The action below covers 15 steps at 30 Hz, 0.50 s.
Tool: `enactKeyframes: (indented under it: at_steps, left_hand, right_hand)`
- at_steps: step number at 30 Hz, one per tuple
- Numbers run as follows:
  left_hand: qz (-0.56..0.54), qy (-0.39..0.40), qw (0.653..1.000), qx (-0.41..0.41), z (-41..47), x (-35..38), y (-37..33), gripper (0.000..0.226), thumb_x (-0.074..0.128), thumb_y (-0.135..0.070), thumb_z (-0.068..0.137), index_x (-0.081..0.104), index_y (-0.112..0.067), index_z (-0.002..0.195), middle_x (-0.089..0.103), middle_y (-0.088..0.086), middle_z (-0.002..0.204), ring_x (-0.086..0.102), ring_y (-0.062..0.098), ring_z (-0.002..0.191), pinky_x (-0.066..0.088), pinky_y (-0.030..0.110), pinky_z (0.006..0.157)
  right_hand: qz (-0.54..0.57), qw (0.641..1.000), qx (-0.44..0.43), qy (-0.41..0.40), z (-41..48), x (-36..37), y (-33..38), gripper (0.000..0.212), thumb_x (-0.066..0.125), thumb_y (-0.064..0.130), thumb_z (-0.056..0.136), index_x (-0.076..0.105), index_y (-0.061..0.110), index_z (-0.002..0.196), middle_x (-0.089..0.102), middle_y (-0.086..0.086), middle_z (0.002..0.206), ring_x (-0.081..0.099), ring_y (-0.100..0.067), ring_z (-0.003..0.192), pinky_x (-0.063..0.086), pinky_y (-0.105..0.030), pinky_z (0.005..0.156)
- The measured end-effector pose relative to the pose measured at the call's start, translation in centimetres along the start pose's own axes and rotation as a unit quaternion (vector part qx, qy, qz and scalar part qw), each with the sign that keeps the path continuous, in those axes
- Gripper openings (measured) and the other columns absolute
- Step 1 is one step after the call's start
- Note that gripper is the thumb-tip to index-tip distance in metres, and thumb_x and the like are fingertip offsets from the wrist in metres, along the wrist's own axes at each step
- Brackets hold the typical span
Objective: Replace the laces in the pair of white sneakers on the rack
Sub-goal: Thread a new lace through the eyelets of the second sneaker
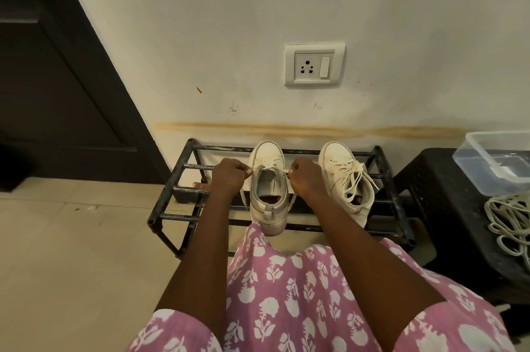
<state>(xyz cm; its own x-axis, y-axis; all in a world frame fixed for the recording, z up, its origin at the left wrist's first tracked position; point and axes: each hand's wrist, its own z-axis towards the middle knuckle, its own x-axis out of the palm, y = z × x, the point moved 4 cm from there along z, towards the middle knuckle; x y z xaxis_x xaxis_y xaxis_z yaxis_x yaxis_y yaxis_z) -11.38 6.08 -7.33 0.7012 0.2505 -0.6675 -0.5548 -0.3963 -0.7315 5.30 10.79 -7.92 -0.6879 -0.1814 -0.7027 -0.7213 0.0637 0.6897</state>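
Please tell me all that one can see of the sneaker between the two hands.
The sneaker is off-white, seemingly smooth leather, scuffed at the heel. It stands upright on the black metal rack, toe toward the wall, heel at the front bar. Its pale lace crosses the top eyelets; the left hand pinches one side, the right hand the other, and the loose ends hang beside the shoe.

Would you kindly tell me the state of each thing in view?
left sneaker: on the rack, lace pulled out sideways
right sneaker: on the rack, laced, ends loose
left hand: pinches the lace
right hand: pinches the lace
spare laces: heaped on stool
socket: nothing plugged in
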Motion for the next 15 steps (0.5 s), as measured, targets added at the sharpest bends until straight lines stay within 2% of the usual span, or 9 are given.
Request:
enactKeyframes:
  at_steps: [3, 5, 7, 9, 11, 12, 14, 15]
  left_hand:
    - [0.024, -0.037, 0.999, -0.013, 0.1, -0.1, 0.4, 0.018, 0.058, -0.013, 0.091, 0.072, -0.006, 0.099, 0.07, 0.01, 0.104, 0.06, 0.025, 0.105, 0.042, 0.035, 0.098]
    - [0.048, -0.05, 0.997, -0.02, 0.1, 0.0, 0.5, 0.018, 0.056, -0.013, 0.092, 0.072, -0.009, 0.099, 0.069, 0.009, 0.105, 0.058, 0.027, 0.11, 0.034, 0.051, 0.106]
    - [0.065, -0.063, 0.995, -0.034, -0.1, 0.4, 0.4, 0.017, 0.054, -0.012, 0.092, 0.07, -0.011, 0.098, 0.068, 0.009, 0.106, 0.055, 0.029, 0.113, 0.031, 0.056, 0.106]
    - [0.048, -0.077, 0.995, -0.045, -0.7, 0.7, 0.5, 0.016, 0.057, -0.013, 0.091, 0.067, -0.011, 0.103, 0.066, 0.01, 0.11, 0.055, 0.029, 0.115, 0.033, 0.054, 0.106]
    - [0.028, -0.101, 0.992, -0.062, -1.3, 0.7, 0.7, 0.025, 0.06, -0.018, 0.09, 0.063, -0.008, 0.113, 0.064, 0.011, 0.116, 0.055, 0.028, 0.115, 0.04, 0.041, 0.102]
    - [0.031, -0.113, 0.99, -0.072, -1.6, 0.6, 0.7, 0.027, 0.058, -0.021, 0.092, 0.063, -0.006, 0.114, 0.064, 0.012, 0.116, 0.057, 0.027, 0.112, 0.042, 0.034, 0.093]
    - [0.055, -0.114, 0.988, -0.093, -2.1, 0.6, 0.6, 0.03, 0.052, -0.025, 0.095, 0.065, -0.004, 0.11, 0.067, 0.013, 0.111, 0.06, 0.027, 0.104, 0.038, 0.028, 0.075]
    - [0.055, -0.103, 0.987, -0.107, -2.3, 0.7, 0.5, 0.033, 0.051, -0.029, 0.094, 0.065, -0.003, 0.109, 0.066, 0.014, 0.111, 0.06, 0.028, 0.103, 0.036, 0.027, 0.072]
  right_hand:
    - [-0.045, 0.999, -0.006, -0.011, 0.3, -0.6, -0.5, 0.021, 0.046, 0.011, 0.094, 0.065, 0.005, 0.101, 0.064, -0.013, 0.107, 0.059, -0.027, 0.098, 0.044, -0.031, 0.078]
    - [-0.051, 0.998, -0.011, -0.02, 0.4, -1.0, -0.8, 0.021, 0.047, 0.012, 0.094, 0.065, 0.006, 0.102, 0.064, -0.013, 0.108, 0.059, -0.029, 0.1, 0.048, -0.035, 0.085]
    - [-0.036, 0.999, -0.014, -0.026, 0.2, -1.1, -1.0, 0.019, 0.048, 0.012, 0.094, 0.064, 0.006, 0.101, 0.064, -0.013, 0.107, 0.058, -0.03, 0.101, 0.048, -0.04, 0.088]
    - [-0.01, 0.999, -0.007, -0.037, -0.2, -0.9, -1.1, 0.016, 0.049, 0.014, 0.095, 0.062, 0.006, 0.098, 0.064, -0.013, 0.104, 0.058, -0.031, 0.099, 0.048, -0.04, 0.085]
    - [0.003, 0.998, 0.019, -0.056, -0.7, -0.8, -1.3, 0.023, 0.05, 0.024, 0.096, 0.061, 0.004, 0.101, 0.064, -0.015, 0.104, 0.058, -0.032, 0.1, 0.046, -0.037, 0.081]
    - [0.005, 0.997, 0.045, -0.062, -0.9, -0.6, -1.5, 0.03, 0.049, 0.029, 0.097, 0.06, 0.002, 0.105, 0.063, -0.017, 0.108, 0.058, -0.033, 0.102, 0.044, -0.036, 0.079]
    - [0.034, 0.994, 0.096, -0.05, -1.4, -0.1, -1.7, 0.041, 0.043, 0.035, 0.099, 0.059, -0.001, 0.109, 0.06, -0.021, 0.114, 0.058, -0.034, 0.103, 0.039, -0.033, 0.073]
    - [0.06, 0.992, 0.11, -0.035, -1.6, 0.3, -1.6, 0.045, 0.042, 0.038, 0.099, 0.059, -0.003, 0.109, 0.06, -0.021, 0.115, 0.058, -0.034, 0.103, 0.037, -0.031, 0.071]
